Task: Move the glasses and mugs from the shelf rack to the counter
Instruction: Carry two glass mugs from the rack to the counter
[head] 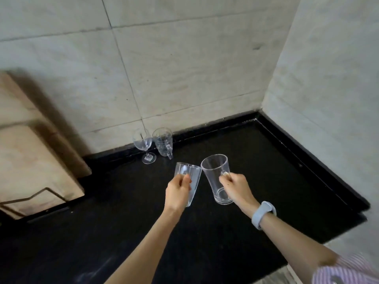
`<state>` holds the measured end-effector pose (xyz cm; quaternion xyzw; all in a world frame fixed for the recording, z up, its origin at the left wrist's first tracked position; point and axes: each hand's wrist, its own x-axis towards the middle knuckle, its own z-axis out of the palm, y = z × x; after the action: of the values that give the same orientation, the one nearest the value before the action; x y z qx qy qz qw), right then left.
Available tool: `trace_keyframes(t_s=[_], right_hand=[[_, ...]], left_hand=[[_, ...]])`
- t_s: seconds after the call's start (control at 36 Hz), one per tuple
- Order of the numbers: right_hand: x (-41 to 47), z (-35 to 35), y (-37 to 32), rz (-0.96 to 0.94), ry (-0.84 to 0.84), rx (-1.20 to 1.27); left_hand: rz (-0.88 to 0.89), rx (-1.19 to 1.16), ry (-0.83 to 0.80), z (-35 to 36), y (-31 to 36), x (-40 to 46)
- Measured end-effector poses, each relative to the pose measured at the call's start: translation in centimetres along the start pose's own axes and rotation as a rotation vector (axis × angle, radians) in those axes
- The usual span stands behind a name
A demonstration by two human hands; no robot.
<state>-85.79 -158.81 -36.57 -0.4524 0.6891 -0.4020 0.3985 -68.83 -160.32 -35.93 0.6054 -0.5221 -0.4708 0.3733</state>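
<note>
Black stone counter (256, 160) fills the corner under pale tiled walls, and both your hands are over it, each carrying a piece. Your left hand (178, 190) is wrapped around the side of a clear ribbed tumbler (191, 177), thumb and fingers closed on its wall, the glass tilted with its rim leaning toward the wall. Your right hand (235, 188), with a pale blue band (263, 214) on the wrist, is closed on the handle of a clear glass mug (215, 175), which also tips a little, mouth up. The two rims are very close, nearly touching; I cannot tell whether either base is on the stone.

Beyond your hands, by the back wall, a wine glass (143, 143) and a patterned handled mug (163, 143) already stand upright side by side. At the left edge sits a beige object with a dark wire frame (37, 196), possibly the rack, though that is unclear.

You seem to be at the setting-down step for this pair. Next, level each glass, keep them from knocking together, and lower the bases flat on bare counter short of the two standing pieces before you let go.
</note>
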Motion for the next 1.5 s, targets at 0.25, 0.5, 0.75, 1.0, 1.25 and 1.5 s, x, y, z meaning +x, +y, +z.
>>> trace_keyframes(t_s=[0.25, 0.5, 0.75, 1.0, 1.25, 1.5], right_hand=[[12.4, 1.5, 1.8, -0.021, 0.003, 0.080], [19.4, 3.4, 3.6, -0.018, 0.039, 0.200], [23.0, 4.2, 3.5, -0.066, -0.040, 0.221], [25.3, 4.7, 3.8, -0.118, -0.120, 0.051], [24.9, 4.6, 3.9, -0.182, -0.107, -0.139], [23.4, 3.9, 2.8, -0.230, -0.067, -0.439]], left_hand=[[0.044, -0.116, 0.034, 4.7, -2.0, 11.3], [0.109, -0.154, 0.051, 7.4, -3.5, 17.3], [0.200, -0.107, 0.098, 8.2, -4.5, 20.7], [0.275, 0.053, 0.181, 8.0, -5.8, 21.9], [0.227, 0.106, 0.179, 8.4, -6.9, 21.7], [0.094, 0.147, 0.175, 7.5, -6.5, 21.0]])
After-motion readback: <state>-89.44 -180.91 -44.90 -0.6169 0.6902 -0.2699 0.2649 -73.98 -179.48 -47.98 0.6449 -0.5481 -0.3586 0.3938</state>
